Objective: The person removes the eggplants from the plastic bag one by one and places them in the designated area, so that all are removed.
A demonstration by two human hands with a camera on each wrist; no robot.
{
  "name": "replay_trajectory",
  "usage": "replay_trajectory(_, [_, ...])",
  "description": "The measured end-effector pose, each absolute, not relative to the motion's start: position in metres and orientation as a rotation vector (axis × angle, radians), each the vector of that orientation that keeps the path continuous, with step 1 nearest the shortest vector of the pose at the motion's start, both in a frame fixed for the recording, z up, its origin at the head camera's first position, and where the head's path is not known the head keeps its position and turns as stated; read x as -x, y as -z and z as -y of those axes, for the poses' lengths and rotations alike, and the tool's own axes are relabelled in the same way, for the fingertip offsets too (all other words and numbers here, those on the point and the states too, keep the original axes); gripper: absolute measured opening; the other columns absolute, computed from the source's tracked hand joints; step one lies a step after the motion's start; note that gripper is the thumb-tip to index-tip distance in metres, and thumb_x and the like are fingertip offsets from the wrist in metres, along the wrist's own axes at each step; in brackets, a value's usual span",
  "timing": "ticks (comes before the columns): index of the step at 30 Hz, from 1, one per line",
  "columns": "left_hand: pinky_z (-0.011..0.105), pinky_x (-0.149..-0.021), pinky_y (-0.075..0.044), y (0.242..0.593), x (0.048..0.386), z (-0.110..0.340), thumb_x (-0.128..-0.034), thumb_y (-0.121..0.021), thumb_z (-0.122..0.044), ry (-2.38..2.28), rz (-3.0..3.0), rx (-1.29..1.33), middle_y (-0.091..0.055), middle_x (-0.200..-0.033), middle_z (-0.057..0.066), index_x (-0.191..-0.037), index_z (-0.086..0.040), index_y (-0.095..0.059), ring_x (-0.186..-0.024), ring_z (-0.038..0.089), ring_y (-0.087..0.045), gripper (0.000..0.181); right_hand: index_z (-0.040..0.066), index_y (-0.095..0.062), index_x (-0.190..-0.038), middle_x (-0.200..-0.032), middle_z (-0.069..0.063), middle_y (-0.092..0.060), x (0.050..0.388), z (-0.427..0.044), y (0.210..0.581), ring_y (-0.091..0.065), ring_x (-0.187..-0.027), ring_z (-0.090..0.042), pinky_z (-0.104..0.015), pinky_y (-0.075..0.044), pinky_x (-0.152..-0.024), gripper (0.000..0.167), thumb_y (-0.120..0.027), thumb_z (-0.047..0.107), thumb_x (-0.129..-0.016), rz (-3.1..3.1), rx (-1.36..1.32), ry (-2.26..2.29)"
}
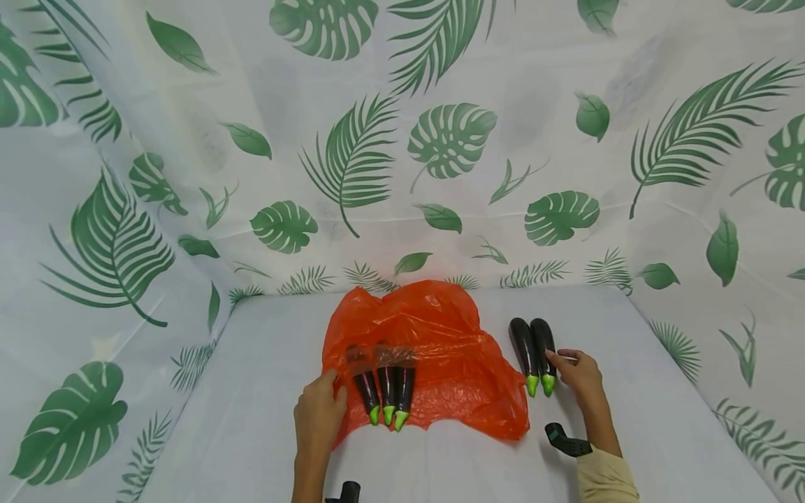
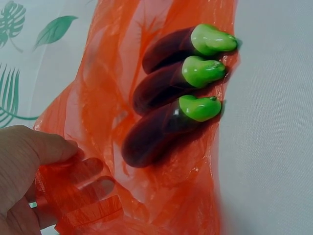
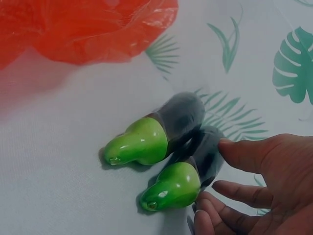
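Eggplant [image 1: 546, 335], right-hand one of a pair: lying on the counter [image 1: 251, 391] right of centre in the head view, running its long axis nearly up and down the frame, pointing its green stem end toward the lower edge. Lying close alongside a second eggplant [image 1: 521, 339] on its left. With the right hand [image 1: 580, 374], much the nearer: touching its right flank with the thumb, spreading the fingers partway, closing round nothing. With the left hand [image 1: 319, 412], lower left of centre: holding the edge of the red bag [image 1: 440, 321] loosely between thumb and fingers, resting well apart from the pair, sitting nearer to three more eggplants [image 1: 388, 384], partly covered by film.
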State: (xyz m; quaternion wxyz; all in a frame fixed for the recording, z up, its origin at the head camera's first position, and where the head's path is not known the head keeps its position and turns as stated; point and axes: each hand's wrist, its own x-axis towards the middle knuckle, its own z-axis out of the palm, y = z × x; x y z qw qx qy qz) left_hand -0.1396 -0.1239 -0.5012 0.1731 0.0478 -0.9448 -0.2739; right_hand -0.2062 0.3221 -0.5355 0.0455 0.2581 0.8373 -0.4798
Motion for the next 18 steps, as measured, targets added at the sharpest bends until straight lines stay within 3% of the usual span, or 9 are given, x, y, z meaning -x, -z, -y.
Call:
replay_trajectory(6, [0.026, -0.049, -0.033, 0.501, 0.14, 0.124, -0.0843, -0.068, -0.008, 0.775, 2.691, -0.157, -0.052, -0.062, 0.001, -0.089, -0.009, -0.065, -0.054, 0.013, -0.043, 0.006, -0.008, -0.036, -0.141, -0.14, -0.035, -0.042, 0.206, -0.324, 0.537, -0.049, -0.123, -0.045, -0.051, -0.045, -0.1, 0.07, -0.048, 0.046, -0.098, -2.558, -0.771, 1.537])
replay_trajectory(10, [0.025, -0.049, -0.034, 0.5, 0.139, 0.124, -0.0849, -0.069, -0.009, 0.794, 2.706, -0.162, -0.053, -0.062, 0.001, -0.092, -0.008, -0.066, -0.054, 0.013, -0.044, 0.008, -0.005, -0.043, -0.137, -0.136, -0.033, -0.046, 0.202, -0.323, 0.533, -0.054, -0.115, -0.043, -0.045, -0.053, -0.087, 0.064, -0.048, 0.045, -0.098, -2.638, -0.809, 1.565])
replay_trajectory(14, [0.025, -0.049, -0.034, 0.499, 0.14, 0.124, -0.0855, -0.069, -0.009, 0.811, 2.715, -0.157, -0.051, -0.06, 0.0, -0.092, -0.008, -0.066, -0.053, 0.012, -0.043, 0.007, -0.004, -0.049, -0.132, -0.131, -0.032, -0.049, 0.198, -0.322, 0.52, -0.055, -0.109, -0.041, -0.048, -0.052, -0.083, 0.062, -0.051, 0.046, -0.096, -2.762, -0.79, 1.632])
replay_trajectory(16, [0.025, -0.049, -0.034, 0.499, 0.14, 0.125, -0.0856, -0.069, -0.01, 0.81, 2.715, -0.157, -0.05, -0.06, -0.001, -0.091, -0.008, -0.065, -0.053, 0.012, -0.043, 0.007, 0.001, -0.055, -0.128, -0.126, -0.026, -0.054, 0.2, -0.321, 0.515, -0.057, -0.103, -0.034, -0.046, -0.052, -0.075, 0.058, -0.054, 0.05, -0.095, -2.828, -0.812, 1.662])
replay_trajectory(18, [0.025, -0.049, -0.034, 0.499, 0.141, 0.125, -0.0856, -0.069, -0.01, 0.811, 2.712, -0.155, -0.051, -0.06, -0.001, -0.091, -0.008, -0.065, -0.053, 0.012, -0.043, 0.007, 0.002, -0.055, -0.129, -0.127, -0.024, -0.054, 0.199, -0.317, 0.502, -0.055, -0.109, -0.034, -0.049, -0.051, -0.082, 0.058, -0.053, 0.049, -0.095, -2.855, -0.782, 1.687])
